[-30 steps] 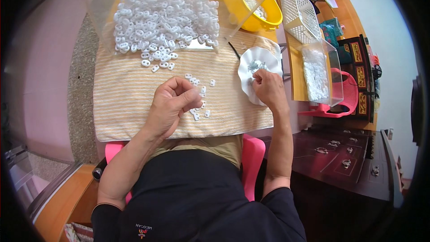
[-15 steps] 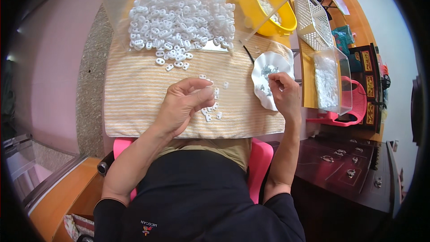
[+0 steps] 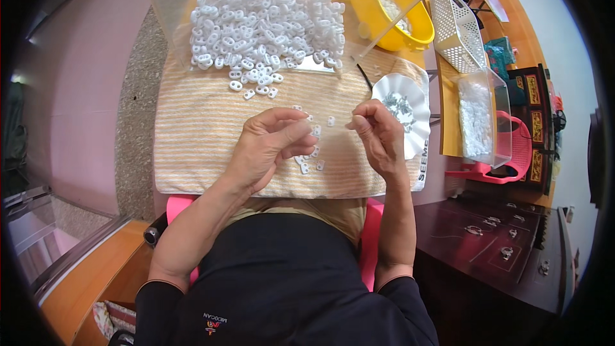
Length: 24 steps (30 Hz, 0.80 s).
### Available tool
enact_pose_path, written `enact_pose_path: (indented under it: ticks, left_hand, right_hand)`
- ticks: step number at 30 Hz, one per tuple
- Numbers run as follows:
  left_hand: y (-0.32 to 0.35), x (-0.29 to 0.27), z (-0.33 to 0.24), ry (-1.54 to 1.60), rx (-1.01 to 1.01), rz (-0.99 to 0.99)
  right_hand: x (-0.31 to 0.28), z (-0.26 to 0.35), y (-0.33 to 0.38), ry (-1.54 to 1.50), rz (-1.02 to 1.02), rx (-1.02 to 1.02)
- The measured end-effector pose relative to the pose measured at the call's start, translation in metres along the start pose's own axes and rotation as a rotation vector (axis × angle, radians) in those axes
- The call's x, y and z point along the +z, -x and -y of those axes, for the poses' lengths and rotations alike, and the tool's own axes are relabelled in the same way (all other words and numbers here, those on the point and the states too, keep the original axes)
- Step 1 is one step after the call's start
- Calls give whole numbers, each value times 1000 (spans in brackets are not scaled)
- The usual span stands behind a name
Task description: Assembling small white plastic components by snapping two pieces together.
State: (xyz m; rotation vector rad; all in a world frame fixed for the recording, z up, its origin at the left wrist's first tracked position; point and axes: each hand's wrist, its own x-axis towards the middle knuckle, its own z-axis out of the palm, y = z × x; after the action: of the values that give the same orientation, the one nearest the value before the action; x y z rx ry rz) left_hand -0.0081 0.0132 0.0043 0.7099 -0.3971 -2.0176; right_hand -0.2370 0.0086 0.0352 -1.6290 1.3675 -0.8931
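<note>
My left hand [image 3: 272,147] is over the cloth, thumb and forefinger pinched together. At their tips shows a bit of white, which looks like a small white plastic piece. Several small white two-holed plastic pieces [image 3: 304,168] lie on the cloth by and partly under this hand. Facing it across a short gap is my right hand [image 3: 382,141], its thumb and forefinger closed in a pinch; whatever they hold is too small to make out. Just beyond the right hand a white wavy-rimmed dish [image 3: 419,129] holds small grey metallic-looking bits [image 3: 402,112], partly covered by the hand.
A large heap of white two-holed pieces [image 3: 269,19] spills from a clear bin onto the striped cloth [image 3: 198,134]. Behind the dish stand a yellow tub [image 3: 419,29] and a white perforated basket [image 3: 458,29]. A clear box of white pieces [image 3: 475,118] is at the right.
My right hand has left the dish and moved left toward my left hand, still pinched. The left hand keeps its pose; the whole view has shifted slightly.
</note>
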Motion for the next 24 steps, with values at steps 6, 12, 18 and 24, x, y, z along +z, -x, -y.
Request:
enact_pose_path:
  ticks: [6, 12, 18, 24]
  left_hand:
    - [1, 1, -1, -84, -8, -13]
    - [0, 1, -1, -144, 75, 12]
    - [-1, -3, 1, -144, 52, -4]
    - [0, -1, -2, -144, 7, -20]
  right_hand:
    - [24, 15, -6, -199, 33, -42]
    - [35, 9, -9, -201, 23, -110]
    - [43, 23, -7, -210, 93, -53]
    - [50, 19, -5, -268, 75, -25]
